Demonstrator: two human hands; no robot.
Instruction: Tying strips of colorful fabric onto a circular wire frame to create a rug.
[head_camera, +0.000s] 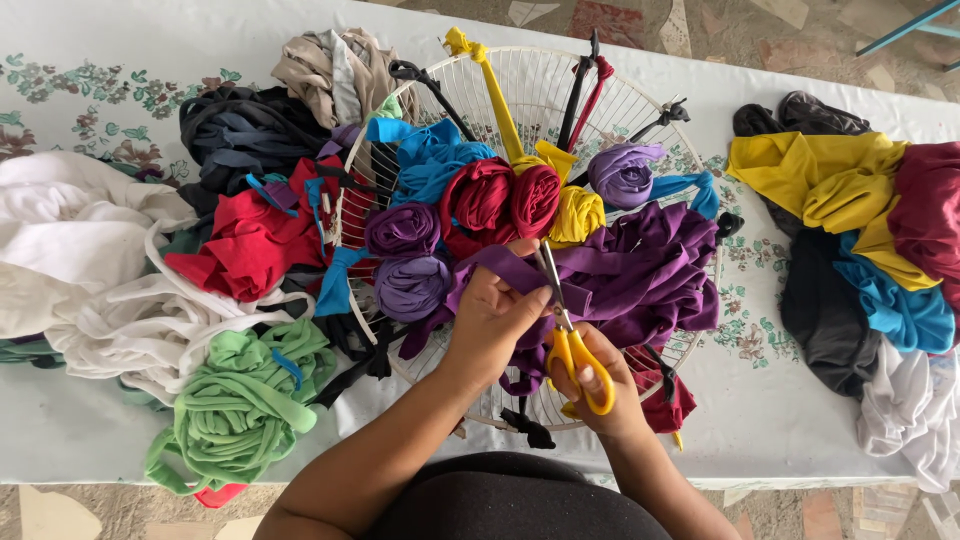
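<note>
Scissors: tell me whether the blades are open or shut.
Open. The scissors in the right hand show two blades spread apart around the purple fabric strip pinched by the left hand.

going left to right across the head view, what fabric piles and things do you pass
white fabric pile → green strip bundle → red cloth → left hand holding purple strip → right hand with orange-handled scissors → yellow cloth → blue cloth

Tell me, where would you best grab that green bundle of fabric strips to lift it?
Grip the green bundle around its thick coiled middle, coming from above. The loops lie piled flat on the table, and the loose tails at its lower left edge would likely just unravel if pulled.
</note>
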